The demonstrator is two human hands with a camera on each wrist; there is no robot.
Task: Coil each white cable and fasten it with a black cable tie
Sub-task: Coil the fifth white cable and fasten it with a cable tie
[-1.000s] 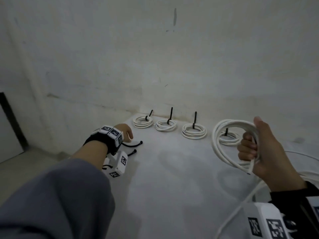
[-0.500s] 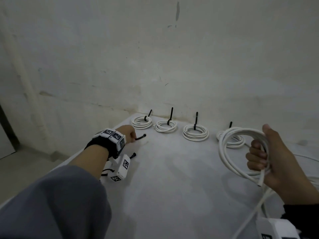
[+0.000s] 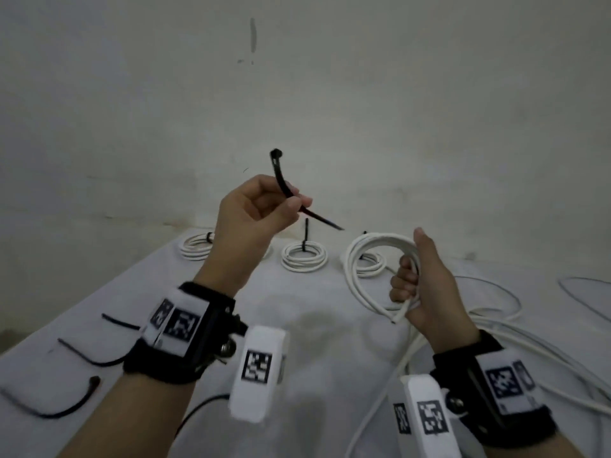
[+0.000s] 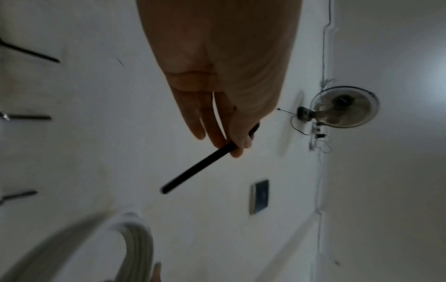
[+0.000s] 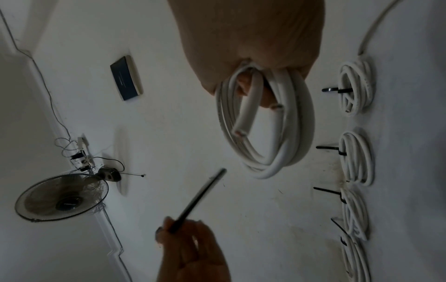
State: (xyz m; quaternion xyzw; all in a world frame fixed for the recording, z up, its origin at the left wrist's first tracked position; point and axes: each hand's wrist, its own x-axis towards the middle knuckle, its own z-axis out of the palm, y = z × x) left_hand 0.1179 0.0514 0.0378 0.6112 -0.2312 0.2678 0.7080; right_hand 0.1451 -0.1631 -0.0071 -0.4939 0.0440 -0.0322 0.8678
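My left hand (image 3: 261,209) is raised above the table and pinches a black cable tie (image 3: 282,180) between thumb and fingers; its head points up and its tail slants down to the right. The tie (image 4: 200,164) also shows in the left wrist view. My right hand (image 3: 420,282) grips a coil of white cable (image 3: 367,259), held upright just right of the tie's tail. In the right wrist view the coil (image 5: 272,133) hangs from the fist with both cut ends showing, and the tie (image 5: 200,198) points toward it.
Several finished coils (image 3: 303,257) with black ties stand in a row by the wall. Spare ties (image 3: 82,355) lie on the white table (image 3: 314,342) at the left. Loose white cable (image 3: 515,345) trails at the right. A fan (image 5: 60,198) hangs on the wall.
My left hand has lifted a cable tie off the table at the left and carried it up and right toward the coil. The right hand still holds the coil.
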